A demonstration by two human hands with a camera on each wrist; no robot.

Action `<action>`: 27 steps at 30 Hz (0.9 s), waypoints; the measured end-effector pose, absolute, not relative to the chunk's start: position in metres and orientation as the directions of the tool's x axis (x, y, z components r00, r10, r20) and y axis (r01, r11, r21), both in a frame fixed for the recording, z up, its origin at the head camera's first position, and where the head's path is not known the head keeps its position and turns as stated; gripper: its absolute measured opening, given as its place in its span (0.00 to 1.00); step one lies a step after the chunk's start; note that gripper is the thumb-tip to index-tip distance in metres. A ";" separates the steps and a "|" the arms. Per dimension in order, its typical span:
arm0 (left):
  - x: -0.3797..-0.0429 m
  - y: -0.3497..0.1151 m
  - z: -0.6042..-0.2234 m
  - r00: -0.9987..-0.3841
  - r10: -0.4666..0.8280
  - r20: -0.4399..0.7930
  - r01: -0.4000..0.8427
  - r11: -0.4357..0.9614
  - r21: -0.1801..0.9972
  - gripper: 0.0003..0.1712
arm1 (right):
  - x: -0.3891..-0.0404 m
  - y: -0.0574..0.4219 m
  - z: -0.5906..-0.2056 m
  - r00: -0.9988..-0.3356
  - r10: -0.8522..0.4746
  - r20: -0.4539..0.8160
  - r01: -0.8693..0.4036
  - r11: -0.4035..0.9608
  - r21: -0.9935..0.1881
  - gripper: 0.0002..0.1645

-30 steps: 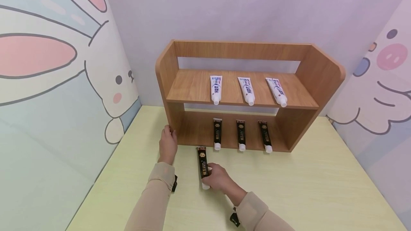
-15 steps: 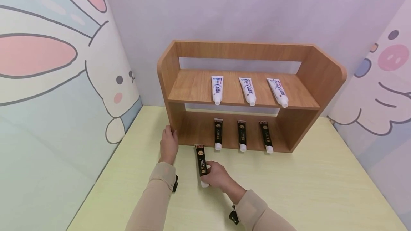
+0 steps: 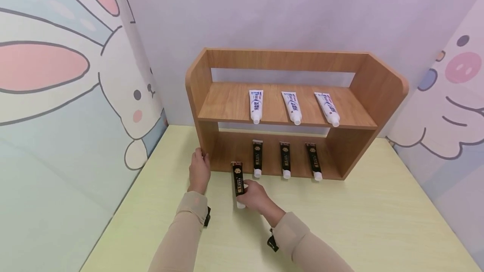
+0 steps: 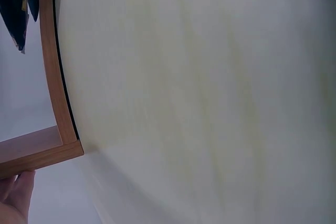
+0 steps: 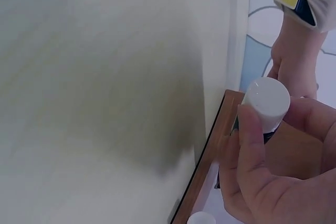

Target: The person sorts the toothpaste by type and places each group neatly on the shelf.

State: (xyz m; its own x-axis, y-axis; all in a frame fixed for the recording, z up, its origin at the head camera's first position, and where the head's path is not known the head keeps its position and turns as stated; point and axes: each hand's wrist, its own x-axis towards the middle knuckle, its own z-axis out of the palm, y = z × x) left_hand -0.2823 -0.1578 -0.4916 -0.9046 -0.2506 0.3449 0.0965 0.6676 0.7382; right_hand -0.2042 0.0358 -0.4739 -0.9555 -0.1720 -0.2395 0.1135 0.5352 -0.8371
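My right hand point(image 3: 254, 196) pinches a black toothpaste tube point(image 3: 238, 179) near its white cap point(image 5: 268, 100), thumb and fingers on either side. The tube's crimped far end overlaps the lower board's front edge, left of the other black tubes. My left hand point(image 3: 199, 171) rests against the outer face of the wooden shelf's left side panel point(image 3: 205, 142); its fingers point(image 4: 22, 184) touch the wood in the left wrist view. On the lower board lie three black tubes, the nearest black tube point(image 3: 257, 158) just right of the held one, all with caps facing front.
The upper board point(image 3: 227, 100) bears three white toothpaste tubes, among them a left white tube point(image 3: 256, 106), caps at the front edge. The shelf's right side panel point(image 3: 359, 146) stands at the far side. A pale yellow table point(image 3: 370, 221) lies beneath, with cartoon-printed walls point(image 3: 124, 79) around.
My right hand has moved forward with the black tube, bringing its far end from in front of the shelf to over the lower board's edge. My left hand stays on the side panel.
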 end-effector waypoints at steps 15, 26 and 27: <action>-0.284 -0.158 -0.494 -0.897 -0.252 0.364 0.111 0.667 0.737 0.15 | -0.237 0.029 -0.475 -0.962 -0.114 -0.247 0.146 0.548 -0.823 0.42; -0.285 -0.157 -0.496 -0.897 -0.266 0.353 0.094 0.664 0.741 0.14 | -0.254 0.026 -0.476 -0.973 -0.113 -0.203 0.114 0.529 -0.841 0.27; -0.285 -0.158 -0.496 -0.897 -0.267 0.351 0.092 0.664 0.742 0.14 | -0.256 0.025 -0.476 -0.973 -0.111 -0.202 0.116 0.522 -0.845 0.26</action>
